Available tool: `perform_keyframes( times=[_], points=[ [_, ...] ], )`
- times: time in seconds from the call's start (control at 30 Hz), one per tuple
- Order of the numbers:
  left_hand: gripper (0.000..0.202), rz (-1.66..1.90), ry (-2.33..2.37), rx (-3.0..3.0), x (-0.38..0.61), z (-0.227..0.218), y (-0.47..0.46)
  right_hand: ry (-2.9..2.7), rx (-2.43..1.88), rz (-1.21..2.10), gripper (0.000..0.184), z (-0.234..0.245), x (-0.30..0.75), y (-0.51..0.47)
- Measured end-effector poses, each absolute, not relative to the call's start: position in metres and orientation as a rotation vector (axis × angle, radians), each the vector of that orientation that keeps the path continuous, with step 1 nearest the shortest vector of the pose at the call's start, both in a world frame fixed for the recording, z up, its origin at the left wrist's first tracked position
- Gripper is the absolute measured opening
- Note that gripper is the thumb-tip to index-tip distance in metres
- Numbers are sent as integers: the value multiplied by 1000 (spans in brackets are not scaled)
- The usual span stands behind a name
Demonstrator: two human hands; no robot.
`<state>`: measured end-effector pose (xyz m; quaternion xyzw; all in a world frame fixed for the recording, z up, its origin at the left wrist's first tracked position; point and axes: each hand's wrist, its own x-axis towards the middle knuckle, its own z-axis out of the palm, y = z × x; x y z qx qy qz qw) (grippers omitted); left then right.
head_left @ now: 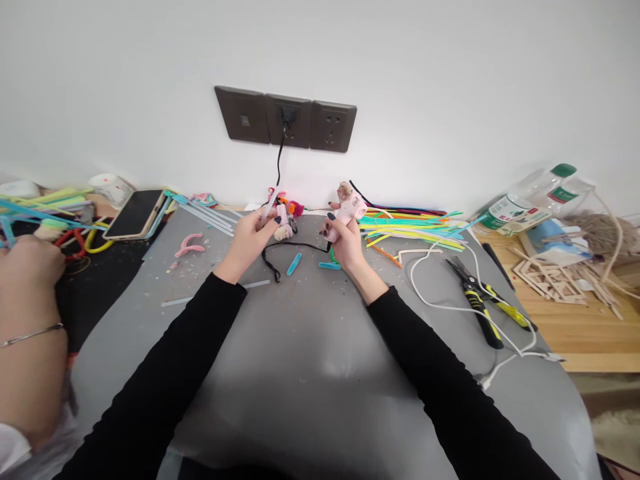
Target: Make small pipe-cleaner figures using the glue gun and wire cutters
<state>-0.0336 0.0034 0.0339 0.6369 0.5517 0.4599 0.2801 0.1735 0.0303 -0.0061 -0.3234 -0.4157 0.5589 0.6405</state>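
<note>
My left hand (251, 235) is closed around a thin pale stick (271, 208), pinched between the fingers, just in front of a small pink and cream figure (285, 223) lying on the grey mat (300, 347). My right hand (343, 235) grips a pink fuzzy craft piece (349, 203), held upright above the mat. A black cord (295, 248) runs on the mat between both hands. Two short turquoise pieces (295, 264) lie just below the hands.
Coloured pipe cleaners (410, 230) lie piled at right, with black-and-yellow pliers (480, 303) and a white cable (450, 303). A phone (134, 213) and more stems lie at left. Another person's arm (27, 320) reaches in at far left. Wooden sticks (555, 277) and a bottle (530, 200) sit far right.
</note>
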Motion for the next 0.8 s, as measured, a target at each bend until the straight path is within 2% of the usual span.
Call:
perform_keyframes(
  times=[0.17, 0.4, 0.6, 0.8],
  points=[
    [22, 943, 1863, 1959, -37, 29, 8, -917, -610, 1336, 55, -1, 171, 26],
    [33, 708, 1862, 2063, -19, 19, 11, -935, -691, 1425, 57, 13, 173, 14],
    [27, 631, 1767, 2191, -4, 6, 16, -923, -737, 1388, 58, 20, 173, 11],
    [25, 830, 1653, 2245, -8, -1, 19, -922, -722, 1375, 48, 20, 172, 11]
  ],
)
